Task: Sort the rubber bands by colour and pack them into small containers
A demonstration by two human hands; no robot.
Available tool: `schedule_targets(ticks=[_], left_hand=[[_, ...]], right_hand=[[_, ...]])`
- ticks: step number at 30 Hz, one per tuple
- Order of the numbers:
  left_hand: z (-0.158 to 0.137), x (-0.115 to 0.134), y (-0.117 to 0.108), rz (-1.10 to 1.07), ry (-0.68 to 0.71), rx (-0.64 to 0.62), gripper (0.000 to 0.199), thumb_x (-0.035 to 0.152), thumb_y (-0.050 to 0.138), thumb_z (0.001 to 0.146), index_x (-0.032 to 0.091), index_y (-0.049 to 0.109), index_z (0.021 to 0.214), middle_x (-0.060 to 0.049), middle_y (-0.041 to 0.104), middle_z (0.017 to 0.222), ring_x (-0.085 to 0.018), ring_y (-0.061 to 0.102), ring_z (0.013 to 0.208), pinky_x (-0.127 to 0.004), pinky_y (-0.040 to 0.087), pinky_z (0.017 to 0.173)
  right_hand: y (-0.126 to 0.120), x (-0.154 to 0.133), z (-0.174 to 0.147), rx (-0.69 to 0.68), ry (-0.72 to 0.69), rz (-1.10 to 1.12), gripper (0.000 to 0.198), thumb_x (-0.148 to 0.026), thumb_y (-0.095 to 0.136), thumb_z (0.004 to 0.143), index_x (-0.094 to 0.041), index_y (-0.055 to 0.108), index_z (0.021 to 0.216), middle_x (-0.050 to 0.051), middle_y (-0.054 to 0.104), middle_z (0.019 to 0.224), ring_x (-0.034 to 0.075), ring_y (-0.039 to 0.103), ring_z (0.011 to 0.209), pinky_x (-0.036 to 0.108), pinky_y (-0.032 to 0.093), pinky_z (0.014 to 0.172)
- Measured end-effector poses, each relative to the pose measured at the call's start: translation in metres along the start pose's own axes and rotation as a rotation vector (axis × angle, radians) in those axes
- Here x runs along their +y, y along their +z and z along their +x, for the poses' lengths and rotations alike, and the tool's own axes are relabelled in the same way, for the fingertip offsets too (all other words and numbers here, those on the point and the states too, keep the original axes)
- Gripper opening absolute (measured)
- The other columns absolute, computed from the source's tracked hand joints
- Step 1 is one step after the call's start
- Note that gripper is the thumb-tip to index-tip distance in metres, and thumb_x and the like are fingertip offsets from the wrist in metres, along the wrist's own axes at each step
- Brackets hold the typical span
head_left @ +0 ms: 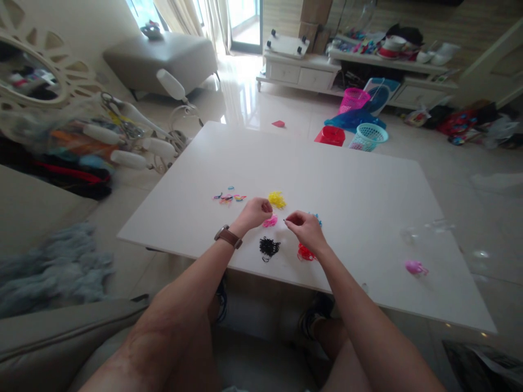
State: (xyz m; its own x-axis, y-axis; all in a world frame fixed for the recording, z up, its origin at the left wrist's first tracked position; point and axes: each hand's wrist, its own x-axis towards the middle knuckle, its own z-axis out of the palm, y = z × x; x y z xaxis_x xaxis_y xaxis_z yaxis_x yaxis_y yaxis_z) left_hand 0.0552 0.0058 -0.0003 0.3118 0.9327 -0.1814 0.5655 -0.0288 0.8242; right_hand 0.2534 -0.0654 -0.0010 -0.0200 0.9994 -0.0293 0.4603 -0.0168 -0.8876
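Small rubber bands, by their looped look, lie in colour piles on the white table [359, 190]. My left hand [257, 212], with a brown-strapped watch [229, 237] on the wrist, hovers by the pink pile [270, 221] and the yellow pile [278, 200]. Its fingers are closed, and whatever they hold is hidden. My right hand [305, 227] pinches a small dark piece [285, 220] between thumb and finger. Partly behind that hand shows a blue pile [318, 220]; the red pile [305, 252] sits below it. Nearer me is the black pile [269, 246]. A mixed-colour group [229, 198] lies farther left.
A pink-purple object [415, 267] lies at the table's right. Beyond the far edge stand a red bin [330, 136], a teal basket [369, 136] and a pink basket [353, 100]. A white lamp-like fixture [153, 147] stands close to the left edge.
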Motion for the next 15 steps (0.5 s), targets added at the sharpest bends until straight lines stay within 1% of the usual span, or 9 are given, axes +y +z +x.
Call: schedule_targets(ticks=[2, 4, 8, 11, 13, 15], left_hand=[[0.009, -0.002, 0.005, 0.005, -0.073, 0.078, 0.01, 0.01, 0.067, 0.071, 0.014, 0.074, 0.078, -0.005, 0.073, 0.074, -0.015, 0.067, 0.071, -0.025, 0.05, 0.064], [0.018, -0.003, 0.009, -0.017, -0.117, 0.152, 0.012, 0.011, 0.069, 0.073, 0.013, 0.076, 0.082, -0.006, 0.076, 0.079, -0.017, 0.069, 0.074, -0.026, 0.052, 0.068], [0.035, -0.001, 0.017, -0.092, -0.094, 0.266, 0.014, 0.014, 0.07, 0.079, 0.014, 0.078, 0.091, -0.008, 0.08, 0.092, -0.018, 0.073, 0.086, -0.028, 0.056, 0.081], [0.041, -0.001, 0.022, -0.146, -0.072, 0.292, 0.02, 0.014, 0.068, 0.082, 0.013, 0.078, 0.099, -0.01, 0.08, 0.099, -0.018, 0.074, 0.091, -0.028, 0.057, 0.087], [0.041, -0.001, 0.022, -0.174, -0.076, 0.286, 0.022, 0.013, 0.068, 0.082, 0.012, 0.077, 0.102, -0.011, 0.08, 0.101, -0.018, 0.075, 0.093, -0.027, 0.057, 0.087], [0.039, -0.001, 0.019, -0.17, -0.083, 0.282, 0.022, 0.012, 0.068, 0.081, 0.013, 0.077, 0.101, -0.01, 0.08, 0.101, -0.018, 0.075, 0.092, -0.027, 0.057, 0.086]], right_hand=[[0.0, 0.0, -0.001, -0.023, -0.028, -0.065, 0.012, -0.029, 0.066, 0.082, -0.02, 0.072, 0.077, 0.002, 0.073, 0.073, 0.017, 0.066, 0.068, 0.029, 0.05, 0.068], [-0.001, 0.001, -0.002, -0.045, -0.051, -0.108, 0.01, -0.026, 0.065, 0.082, -0.02, 0.071, 0.076, 0.002, 0.073, 0.072, 0.016, 0.066, 0.068, 0.029, 0.05, 0.069], [-0.005, 0.003, -0.001, -0.06, -0.057, -0.12, 0.009, -0.021, 0.064, 0.083, -0.021, 0.071, 0.077, 0.001, 0.072, 0.072, 0.016, 0.066, 0.068, 0.028, 0.05, 0.069], [-0.009, 0.005, 0.0, -0.053, -0.054, -0.118, 0.009, -0.02, 0.064, 0.082, -0.021, 0.071, 0.076, 0.001, 0.072, 0.072, 0.016, 0.067, 0.068, 0.028, 0.05, 0.07], [-0.011, 0.006, 0.001, -0.042, -0.05, -0.13, 0.009, -0.019, 0.064, 0.082, -0.021, 0.071, 0.076, 0.001, 0.072, 0.072, 0.016, 0.067, 0.069, 0.028, 0.051, 0.07], [-0.012, 0.007, 0.001, -0.035, -0.045, -0.136, 0.009, -0.019, 0.064, 0.081, -0.021, 0.071, 0.076, 0.001, 0.072, 0.072, 0.016, 0.067, 0.068, 0.028, 0.051, 0.07]])
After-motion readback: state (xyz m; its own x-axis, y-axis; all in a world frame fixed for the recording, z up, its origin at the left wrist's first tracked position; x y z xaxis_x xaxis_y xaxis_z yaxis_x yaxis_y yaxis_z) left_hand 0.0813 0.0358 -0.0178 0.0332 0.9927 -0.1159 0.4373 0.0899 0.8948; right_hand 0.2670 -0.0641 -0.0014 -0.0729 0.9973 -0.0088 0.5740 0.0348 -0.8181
